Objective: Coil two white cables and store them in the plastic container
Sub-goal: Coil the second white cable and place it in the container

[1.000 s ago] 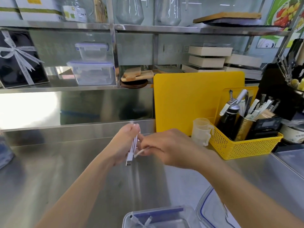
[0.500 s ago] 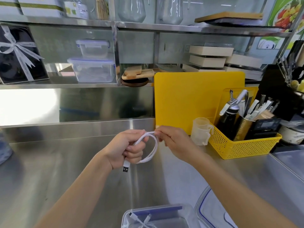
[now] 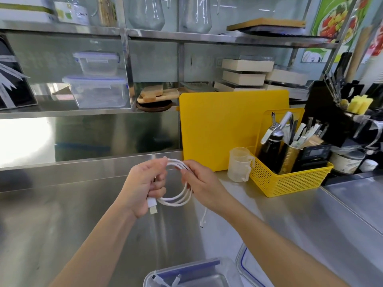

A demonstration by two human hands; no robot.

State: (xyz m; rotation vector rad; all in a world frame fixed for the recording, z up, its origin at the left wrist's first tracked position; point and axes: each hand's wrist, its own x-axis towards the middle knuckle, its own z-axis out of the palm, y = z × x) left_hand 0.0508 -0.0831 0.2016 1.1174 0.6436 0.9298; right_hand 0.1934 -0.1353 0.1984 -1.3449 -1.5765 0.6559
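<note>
A white cable [image 3: 176,198] hangs in several loops between my hands above the steel counter. My left hand [image 3: 145,185] grips one side of the coil, with the USB plug [image 3: 152,205] sticking out below the fingers. My right hand [image 3: 202,183] pinches the loops at the top right. The cable's small free end [image 3: 202,223] dangles under my right wrist. At the bottom edge stands the clear plastic container [image 3: 226,268], and a second white cable [image 3: 165,281] lies inside it. The container's lid [image 3: 245,264], edged in blue, lies to its right.
A yellow cutting board [image 3: 228,125] leans against the back wall. In front of it stand a clear measuring cup [image 3: 239,164] and a yellow basket [image 3: 290,177] of utensils. Shelves above hold lidded plastic boxes [image 3: 97,90] and wooden boards. The steel counter [image 3: 62,214] stretches left.
The cable has gone from a short pinched strand to one loop and now several loops. My right hand moved up and right, laying turns onto the coil held by my left hand.
</note>
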